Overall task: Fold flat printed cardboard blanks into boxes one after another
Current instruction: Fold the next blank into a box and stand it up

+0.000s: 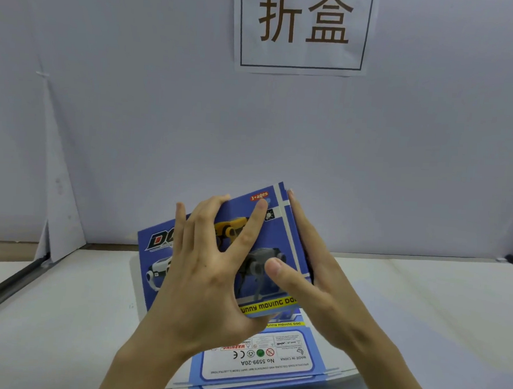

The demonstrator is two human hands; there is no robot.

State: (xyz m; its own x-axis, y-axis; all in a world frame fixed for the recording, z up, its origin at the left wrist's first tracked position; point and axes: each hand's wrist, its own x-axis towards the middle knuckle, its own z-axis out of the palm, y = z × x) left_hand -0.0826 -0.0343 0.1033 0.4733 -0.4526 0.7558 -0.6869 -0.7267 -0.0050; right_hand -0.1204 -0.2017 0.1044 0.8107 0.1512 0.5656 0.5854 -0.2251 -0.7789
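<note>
White table [61, 317] before a pale wall [133, 126] with a paper sign [303, 25]: a blue printed box [280, 235] held between both grips.
Tilted above the table, the box hangs over a stack of flat blanks [256, 365] lying near the front edge. The left grip [205, 281] spreads across the printed face, fingertips hooked over the top edge, thumb at the lower edge. The right grip [318, 288] clasps the right side, fingers straight along it, thumb pressed on the face. Its fingers seem to reach behind the box, though the cardboard hides them.
</note>
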